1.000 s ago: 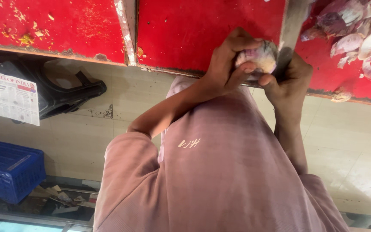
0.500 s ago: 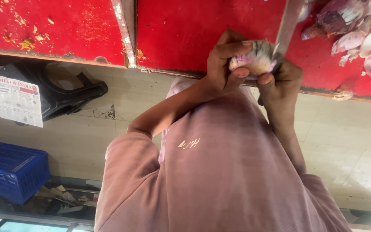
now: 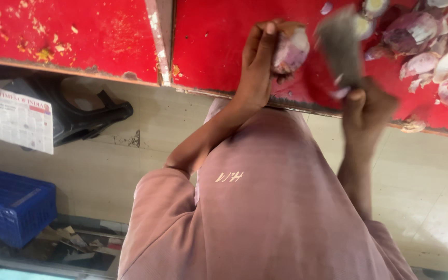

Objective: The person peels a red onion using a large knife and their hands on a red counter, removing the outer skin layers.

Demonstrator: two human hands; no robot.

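Head cam: left hand [image 3: 259, 62] wrapped around a half-peeled red onion [image 3: 290, 49] over the red counter [image 3: 79, 31]. Right hand [image 3: 366, 103] clenched on a blurry knife [image 3: 338, 46]. Pile of peels [image 3: 431, 46] already there, this onion's skin only partly off.

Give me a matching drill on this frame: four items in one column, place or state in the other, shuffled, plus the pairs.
Things:
1. onion
2. knife
3. blue crate
4. onion peels

Place or state:
A. on the floor at the lower left edge
B. held in the left hand over the red table
C. piled on the table at the far right
D. blurred with motion, in the right hand

Pairs: 1-B, 2-D, 3-A, 4-C
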